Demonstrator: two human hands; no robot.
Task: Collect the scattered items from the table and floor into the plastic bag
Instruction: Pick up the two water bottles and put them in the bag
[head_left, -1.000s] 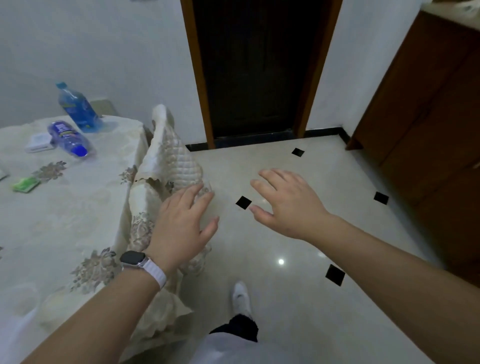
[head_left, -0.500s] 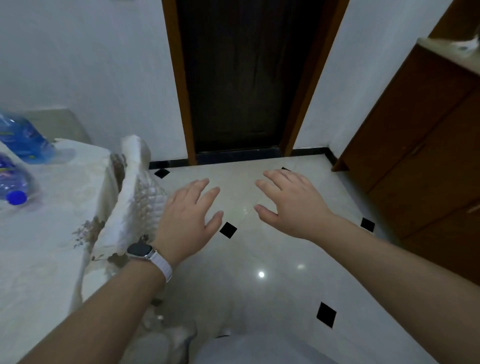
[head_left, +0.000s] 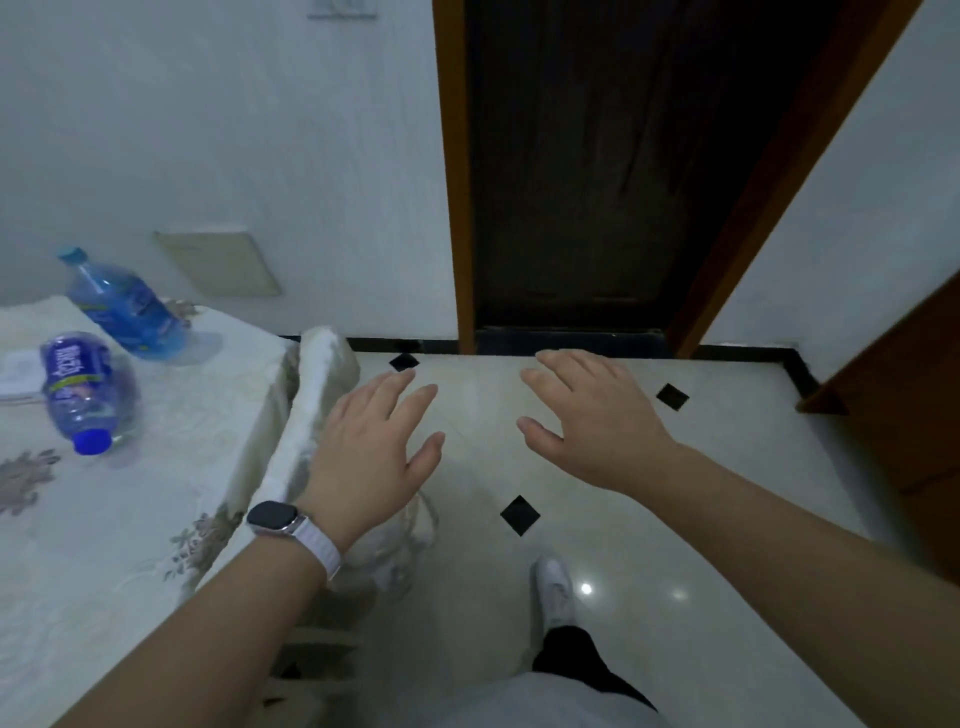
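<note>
Two plastic bottles lie on the table at the left: a blue one near the far edge and a clear one with a blue cap in front of it. A white flat item sits at the left edge beside them. My left hand, with a watch on its wrist, hovers with fingers straight over a padded chair back and holds nothing. Over the floor, my right hand is spread and empty too. No plastic bag is in view.
A dark wooden door stands straight ahead, and a brown cabinet lines the right side. The pale tiled floor has small black diamond insets. My white shoe is on the floor below my hands.
The view has swung back left and down, so more of the table and both bottles show again. Both hands stay open and held out in front, holding nothing.
</note>
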